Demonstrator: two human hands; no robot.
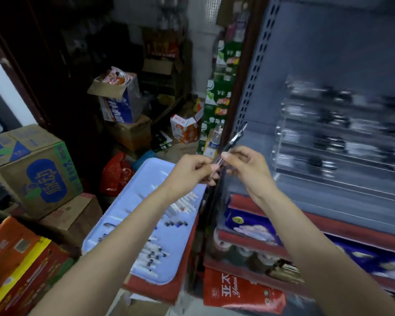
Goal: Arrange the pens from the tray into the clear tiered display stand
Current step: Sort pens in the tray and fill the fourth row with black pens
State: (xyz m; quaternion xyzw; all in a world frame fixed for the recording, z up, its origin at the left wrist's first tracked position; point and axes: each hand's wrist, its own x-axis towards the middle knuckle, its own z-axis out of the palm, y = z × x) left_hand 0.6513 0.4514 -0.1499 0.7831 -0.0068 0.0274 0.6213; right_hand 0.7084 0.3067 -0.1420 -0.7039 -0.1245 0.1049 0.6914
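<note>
Cluttered stockroom boxes behind, our left hand (pixel 193 169) and right hand (pixel 244 166) both pinch one pen (pixel 234 139), tray (pixel 180 254) at six o'clock

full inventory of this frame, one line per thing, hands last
pen in hand: one, dark and clear, held up between both hands
pens on tray: many, mostly white, some dark-tipped, lying loose
tray: one, light blue, lower centre
display stand: one, clear, tiered, on the right; blurred
cardboard boxes: several, brown and printed, on the left
red bag: one, beyond the tray
red pouch: one, bottom centre
left hand: pinches the pen's lower end
right hand: pinches the pen
</note>
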